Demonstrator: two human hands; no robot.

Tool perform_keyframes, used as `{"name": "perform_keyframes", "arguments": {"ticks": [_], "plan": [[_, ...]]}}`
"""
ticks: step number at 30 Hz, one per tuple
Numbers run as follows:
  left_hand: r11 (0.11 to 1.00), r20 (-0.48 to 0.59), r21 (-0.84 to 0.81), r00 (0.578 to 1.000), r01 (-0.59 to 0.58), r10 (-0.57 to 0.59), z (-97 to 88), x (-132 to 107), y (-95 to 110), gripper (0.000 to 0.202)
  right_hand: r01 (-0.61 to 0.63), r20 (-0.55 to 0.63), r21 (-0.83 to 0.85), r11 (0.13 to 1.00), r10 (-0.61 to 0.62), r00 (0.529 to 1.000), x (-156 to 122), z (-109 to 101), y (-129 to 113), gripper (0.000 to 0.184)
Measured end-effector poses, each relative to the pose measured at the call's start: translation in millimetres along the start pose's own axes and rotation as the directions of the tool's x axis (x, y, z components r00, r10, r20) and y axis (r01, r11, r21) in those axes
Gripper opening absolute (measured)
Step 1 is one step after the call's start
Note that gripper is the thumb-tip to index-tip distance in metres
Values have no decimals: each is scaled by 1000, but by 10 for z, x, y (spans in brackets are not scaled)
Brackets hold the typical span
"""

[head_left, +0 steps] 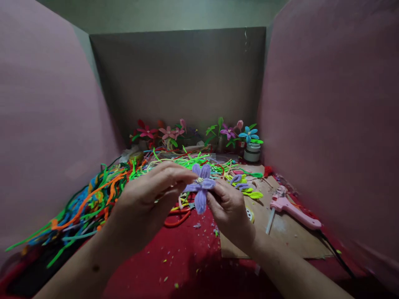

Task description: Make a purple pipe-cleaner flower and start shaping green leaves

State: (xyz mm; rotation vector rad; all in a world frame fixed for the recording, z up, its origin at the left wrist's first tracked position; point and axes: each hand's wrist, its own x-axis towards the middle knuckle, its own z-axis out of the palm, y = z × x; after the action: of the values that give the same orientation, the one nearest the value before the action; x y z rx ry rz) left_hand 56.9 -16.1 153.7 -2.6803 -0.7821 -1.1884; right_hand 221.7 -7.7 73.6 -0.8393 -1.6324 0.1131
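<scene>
A light purple pipe-cleaner flower [201,198] with a pale, beaded-looking centre is held up in front of me, its open face toward me. My right hand [231,207] pinches it from the right, with thumb and fingers behind and beside the right petal. From the other side, my left hand [149,197] reaches over with bent fingers, and its fingertips rest at the flower's centre and left petal. The stem, if there is one, is hidden. Just below the flower lies a red-handled cutting tool [177,218], partly covered by my left hand.
Loose pipe cleaners [93,199] heap up on the left and middle. A pink glue gun [294,209] lies on cardboard [280,236] at right, its cord trailing forward. Finished flowers, including a blue one [248,134], stand at the back. Pink side walls [336,104] enclose the red tabletop [156,265].
</scene>
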Motion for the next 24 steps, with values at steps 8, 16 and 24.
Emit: {"name": "perform_keyframes", "arguments": {"ticks": [8,16,24], "plan": [[925,59,332,983,-185,175,272,46,188,17,169,46,-255,952,-162,986,-35,26,8,21],[986,113,125,989,-111,97,156,212,149,19,161,61,-73,984,-157,986,-25,-28,52,22],[648,478,-349,724,677,-498,-12,399,-237,24,-11,174,380,925,-60,983,32,-89,8,18]]}}
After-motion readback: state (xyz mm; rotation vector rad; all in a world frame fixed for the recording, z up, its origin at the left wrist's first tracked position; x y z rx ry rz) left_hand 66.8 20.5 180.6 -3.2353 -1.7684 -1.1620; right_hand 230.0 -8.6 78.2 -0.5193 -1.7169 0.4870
